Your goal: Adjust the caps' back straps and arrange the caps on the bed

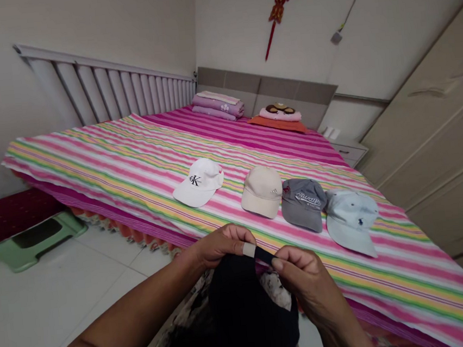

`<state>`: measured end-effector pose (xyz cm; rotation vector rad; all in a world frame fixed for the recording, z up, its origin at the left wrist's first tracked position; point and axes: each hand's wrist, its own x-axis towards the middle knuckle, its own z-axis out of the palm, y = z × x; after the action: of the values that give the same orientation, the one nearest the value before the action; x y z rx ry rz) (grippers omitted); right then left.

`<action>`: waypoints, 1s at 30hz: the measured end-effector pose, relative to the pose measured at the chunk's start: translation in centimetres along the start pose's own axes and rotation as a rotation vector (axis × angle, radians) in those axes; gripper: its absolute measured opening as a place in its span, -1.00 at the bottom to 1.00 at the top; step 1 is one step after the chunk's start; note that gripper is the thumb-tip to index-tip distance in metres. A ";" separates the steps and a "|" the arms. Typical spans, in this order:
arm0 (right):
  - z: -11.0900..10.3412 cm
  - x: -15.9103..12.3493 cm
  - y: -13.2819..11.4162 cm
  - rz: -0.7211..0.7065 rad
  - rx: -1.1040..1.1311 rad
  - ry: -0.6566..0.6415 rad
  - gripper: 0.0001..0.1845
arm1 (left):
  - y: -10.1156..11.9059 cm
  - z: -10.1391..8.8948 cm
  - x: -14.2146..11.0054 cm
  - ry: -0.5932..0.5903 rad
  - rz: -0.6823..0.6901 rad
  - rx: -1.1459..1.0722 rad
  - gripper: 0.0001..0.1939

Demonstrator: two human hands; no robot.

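Note:
A black baseball cap [244, 308] hangs in front of me, its back opening towards the top. My left hand [226, 245] pinches the cap's back strap beside a light beige patch at its end. Fingers of my right hand [302, 270] grip the dark part of the same strap, a short way to the right. On the bed beyond lie a white cap [202, 182] with black letters, a beige cap [262, 189], a grey cap [304, 202] with white script and a pale blue cap [350, 216].
A striped sheet [103, 158] covers the bed. Folded purple bedding [217, 108] and a pink pillow-like bundle [279, 115] lie near the headboard [239, 82]. A green stool [37, 241] stands on the tiled floor at left; a pale wardrobe [436, 132] rises at right.

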<state>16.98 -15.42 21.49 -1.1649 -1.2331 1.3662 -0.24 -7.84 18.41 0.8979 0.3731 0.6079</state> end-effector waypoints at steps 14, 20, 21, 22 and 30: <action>-0.4 0.0 -1.0 0.025 -0.124 -0.075 -0.71 | 0.7 0.5 -0.1 -0.007 -0.036 0.083 -0.70; -0.4 0.0 -1.0 0.013 -0.163 -0.047 -0.74 | 1.0 1.0 -0.1 -0.030 -0.016 0.128 -0.75; -0.4 0.0 -1.0 0.009 -0.171 -0.040 -0.75 | 1.1 1.1 -0.1 -0.044 -0.009 0.138 -0.76; -0.3 0.0 -1.0 0.006 -0.178 -0.034 -0.75 | 1.1 1.2 -0.1 -0.057 0.000 0.150 -0.76; -0.3 0.3 -0.7 0.011 -0.168 -0.022 -0.76 | 1.2 1.7 0.0 -0.078 0.039 0.226 -0.73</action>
<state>17.29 -15.06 22.16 -1.2764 -1.3807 1.3060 0.24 -8.34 20.35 1.1443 0.3590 0.5714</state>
